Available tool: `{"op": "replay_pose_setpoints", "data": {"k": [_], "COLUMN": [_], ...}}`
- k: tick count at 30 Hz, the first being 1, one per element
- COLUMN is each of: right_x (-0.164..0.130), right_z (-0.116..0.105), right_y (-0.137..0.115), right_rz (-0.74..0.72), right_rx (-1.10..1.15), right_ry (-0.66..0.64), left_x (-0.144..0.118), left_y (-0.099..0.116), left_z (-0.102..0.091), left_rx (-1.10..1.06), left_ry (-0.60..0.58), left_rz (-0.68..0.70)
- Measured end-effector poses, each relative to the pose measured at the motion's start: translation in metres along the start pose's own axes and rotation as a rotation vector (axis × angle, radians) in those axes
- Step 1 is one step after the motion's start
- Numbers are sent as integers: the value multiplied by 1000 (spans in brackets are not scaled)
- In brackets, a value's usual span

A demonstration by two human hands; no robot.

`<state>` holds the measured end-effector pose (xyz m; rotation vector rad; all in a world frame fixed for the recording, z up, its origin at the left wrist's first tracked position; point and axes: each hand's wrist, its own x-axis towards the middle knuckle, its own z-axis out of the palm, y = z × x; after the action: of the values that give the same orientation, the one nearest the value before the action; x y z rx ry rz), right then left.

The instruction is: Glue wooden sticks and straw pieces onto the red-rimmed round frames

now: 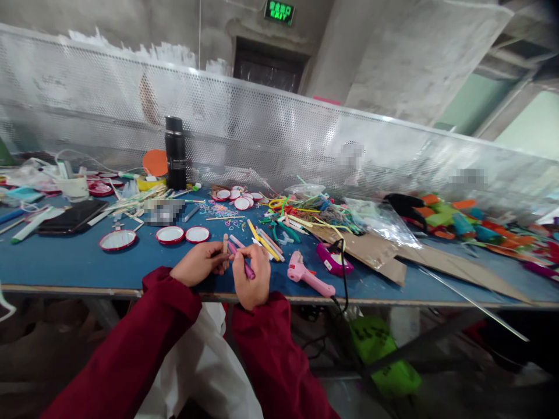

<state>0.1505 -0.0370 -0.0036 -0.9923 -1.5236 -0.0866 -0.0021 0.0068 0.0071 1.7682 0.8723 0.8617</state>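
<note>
My left hand point(201, 263) is closed around a small flat wooden stick point(225, 244), which stands upright between the fingertips. Close beside it, my right hand point(252, 278) grips a purple marker pen point(248, 269), tilted with its upper end toward the left hand. Both hands are just above the front edge of the blue table. Behind the right hand lie several markers, among them a yellow marker point(254, 233). A pink glue gun point(309, 276) rests to the right of the right hand. White lids with red rims, including one nearby lid point(197, 234), lie beyond the left hand.
A black bottle point(175, 154) stands at the back by the perforated metal screen point(271, 125). A phone point(72, 217) lies at left. To the right are a purple device point(334, 259), cardboard point(371, 250) and a pile of colourful pieces point(471, 224). A dark cord hangs over the table edge.
</note>
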Motion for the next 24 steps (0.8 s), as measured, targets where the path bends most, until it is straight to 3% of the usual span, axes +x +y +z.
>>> {"op": "replay_pose_setpoints", "data": {"k": [24], "right_x": [-1], "right_z": [1], "right_y": [0], "right_rz": [-25], "right_rx": [-2], "right_ry": [-9], "left_x": [0], "left_y": [2], "left_z": [0], "left_rx": [-11], "left_ry": [8], "left_rz": [5]}}
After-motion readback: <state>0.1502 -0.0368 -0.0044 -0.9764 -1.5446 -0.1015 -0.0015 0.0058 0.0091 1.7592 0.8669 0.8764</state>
